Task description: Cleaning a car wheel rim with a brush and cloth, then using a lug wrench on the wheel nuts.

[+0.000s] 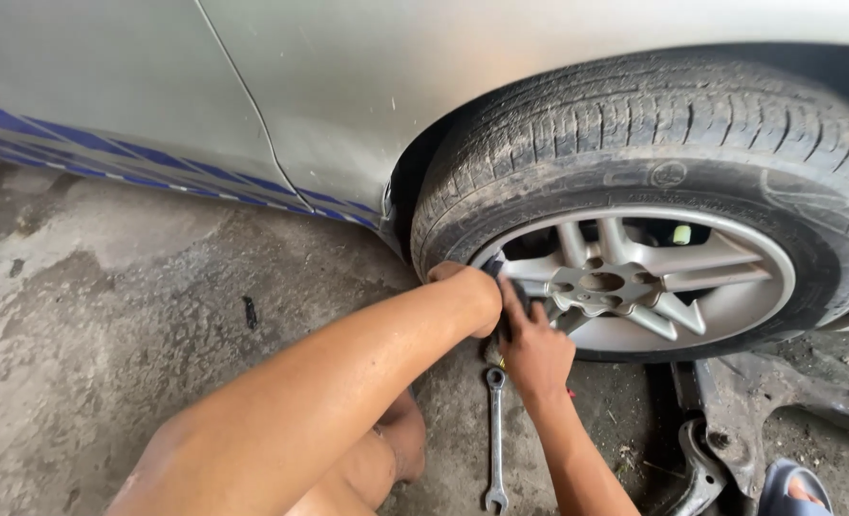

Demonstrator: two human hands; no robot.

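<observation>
Wheel (635, 277) sits on the silver car (348, 96), at the wheel arch, right-centre of the head view. Floor jack (730, 420) sits under the sill just below and right of it; can't tell if the tyre bottom is clear of the concrete floor (109, 315).

Handling, my read: tyre plus alloy rim is heavy and rigid, no give. Tread is dusty, dry and grippy; rim spokes are smooth metal and likely slicker. Best hold looks like both sides of the tyre on the sidewall/tread, not the spokes, which have edges. Awkward, bulky load for two bare hands.

Looks: black tyre, worn but visible tread blocks, grey dust film over the sidewall. Silver multi-spoke alloy, centre hub bare with no cap. Dark gaps between the spokes.

Hands: both at the lower-left edge of the rim, close together. Left hand (463, 287) is mostly hidden behind its own wrist, so I can't tell whether its grip is closed or on what. Right hand (536, 349) has fingers curled around a dark object against the rim; object too hidden to identify, grip looks clamped on it.

Combination spanner (494, 440) lies flat on the floor just below the right hand, not touched, ring end toward the wheel. A foot in a blue sandal (795, 489) is at bottom right, beside the jack.
</observation>
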